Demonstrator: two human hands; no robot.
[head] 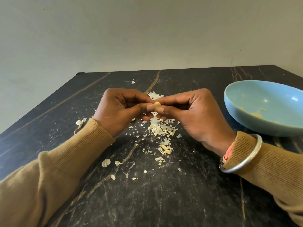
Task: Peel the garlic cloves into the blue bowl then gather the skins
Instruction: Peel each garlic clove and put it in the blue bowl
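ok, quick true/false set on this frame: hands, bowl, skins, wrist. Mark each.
1. The left hand and right hand both pinch one small pale garlic clove. True.
2. The bowl sits beside the left hand. False: the light blue round bowl is to the right of the right hand.
3. Papery white garlic skins lie scattered on the black marbled table below the hands. True.
4. A bangle is on the left wrist. False: the silver metal bangle is on the right wrist.
5. The bowl is empty. False: a few yellowish pieces lie in it.
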